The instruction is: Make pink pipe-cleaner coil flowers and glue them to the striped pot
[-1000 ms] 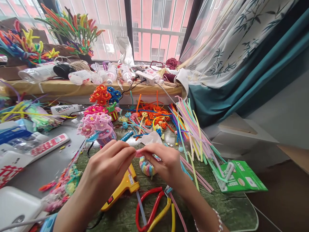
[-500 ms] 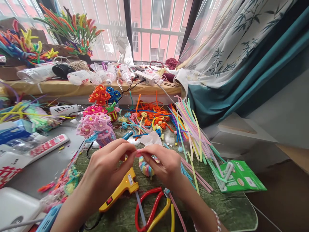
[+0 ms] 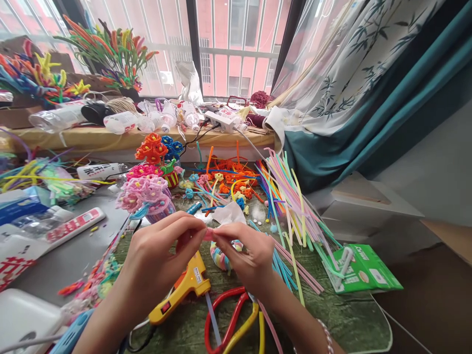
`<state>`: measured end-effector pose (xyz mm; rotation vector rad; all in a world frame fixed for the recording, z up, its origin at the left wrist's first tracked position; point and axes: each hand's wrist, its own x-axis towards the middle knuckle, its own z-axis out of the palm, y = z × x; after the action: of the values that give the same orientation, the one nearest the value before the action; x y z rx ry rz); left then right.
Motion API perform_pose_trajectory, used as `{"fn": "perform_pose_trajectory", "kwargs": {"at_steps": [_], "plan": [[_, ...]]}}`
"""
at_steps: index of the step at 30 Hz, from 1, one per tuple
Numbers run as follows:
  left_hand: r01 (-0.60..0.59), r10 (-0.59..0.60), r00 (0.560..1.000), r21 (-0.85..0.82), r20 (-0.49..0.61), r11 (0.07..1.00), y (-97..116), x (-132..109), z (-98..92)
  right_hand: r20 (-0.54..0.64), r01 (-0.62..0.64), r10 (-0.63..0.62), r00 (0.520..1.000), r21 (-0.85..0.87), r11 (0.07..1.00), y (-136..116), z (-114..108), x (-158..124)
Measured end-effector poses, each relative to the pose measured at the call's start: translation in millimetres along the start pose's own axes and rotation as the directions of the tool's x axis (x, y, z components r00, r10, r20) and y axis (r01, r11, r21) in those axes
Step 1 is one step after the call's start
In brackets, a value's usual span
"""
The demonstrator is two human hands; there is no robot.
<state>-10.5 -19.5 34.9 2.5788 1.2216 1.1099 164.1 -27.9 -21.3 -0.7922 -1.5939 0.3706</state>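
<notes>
Your left hand (image 3: 158,255) and right hand (image 3: 243,255) both grip a small pink pipe-cleaner piece (image 3: 210,235) between your fingertips, above a green work mat (image 3: 342,319). A pastel pipe-cleaner coil (image 3: 220,258) lies just below. A yellow glue gun (image 3: 180,290) lies under your left hand, and red-and-yellow scissors (image 3: 230,319) lie under your right.

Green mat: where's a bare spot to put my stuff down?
The green mat has a bare patch right of the scissors, below the loose pipe cleaners. The grey tabletop has a smaller one beside the white bar. It's crowded past the left hand and right hand, around the orange pipe cleaners.
</notes>
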Motion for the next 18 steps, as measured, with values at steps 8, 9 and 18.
{"fn": "perform_pose_trajectory", "kwargs": {"at_steps": [8, 9, 18], "plan": [[0.015, -0.019, 0.998, -0.075, -0.06, 0.997, 0, 5, -4.4, -0.021, -0.134, 0.139, 0.99, 0.143, 0.981, -1, 0, 1], [0.026, -0.032, 0.995, -0.073, -0.089, 0.997, 0, 4, -4.7, -0.013, -0.18, 0.185, 0.983, 0.174, 0.968, -1, 0, 2], [0.343, -0.42, 0.9, -0.406, -0.116, 0.847, 0, -10, 0.0, 0.034, -0.415, 0.428, 0.903, 0.322, 0.851, -4, 1, 3]]}}
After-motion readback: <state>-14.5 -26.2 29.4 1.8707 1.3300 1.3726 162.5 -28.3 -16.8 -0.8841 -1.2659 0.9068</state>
